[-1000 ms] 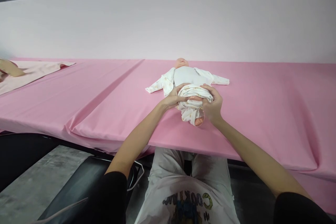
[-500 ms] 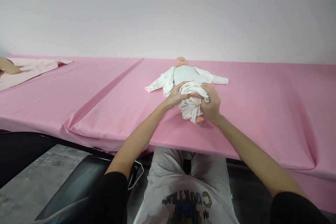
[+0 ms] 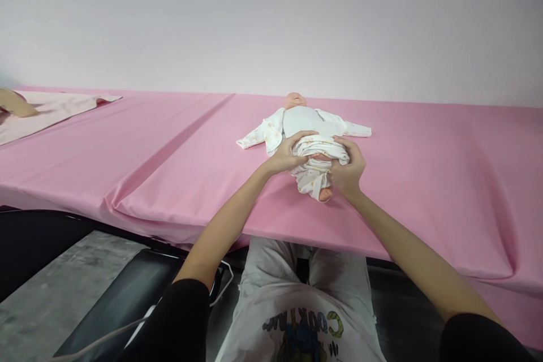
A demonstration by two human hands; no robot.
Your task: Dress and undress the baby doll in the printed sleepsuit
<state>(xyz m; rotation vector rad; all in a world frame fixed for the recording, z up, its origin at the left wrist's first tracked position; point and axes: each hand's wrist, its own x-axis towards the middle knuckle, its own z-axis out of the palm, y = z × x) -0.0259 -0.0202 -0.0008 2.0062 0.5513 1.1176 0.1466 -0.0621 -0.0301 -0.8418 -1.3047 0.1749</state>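
Observation:
A baby doll (image 3: 296,100) lies on its back on the pink sheet, its head toward the white wall. A white patterned top with long sleeves (image 3: 255,136) spreads out to both sides of its pale torso. White patterned cloth (image 3: 324,148) is bunched around the doll's legs, and one foot (image 3: 325,194) pokes out below. My left hand (image 3: 289,154) grips the left side of the bunched cloth, thumb in front. On the right side, my right hand (image 3: 349,167) has its fingers curled over the same cloth.
The pink-covered table (image 3: 403,181) runs across the view, against a white wall (image 3: 271,39). At the far left a light pink cloth (image 3: 63,106) has a tan object (image 3: 17,103) on it. A black seat (image 3: 123,294) stands below the table edge.
My right hand has moved slightly right and up, and the bunched cloth is stretched wider between my hands. More of the cloth's upper folds show.

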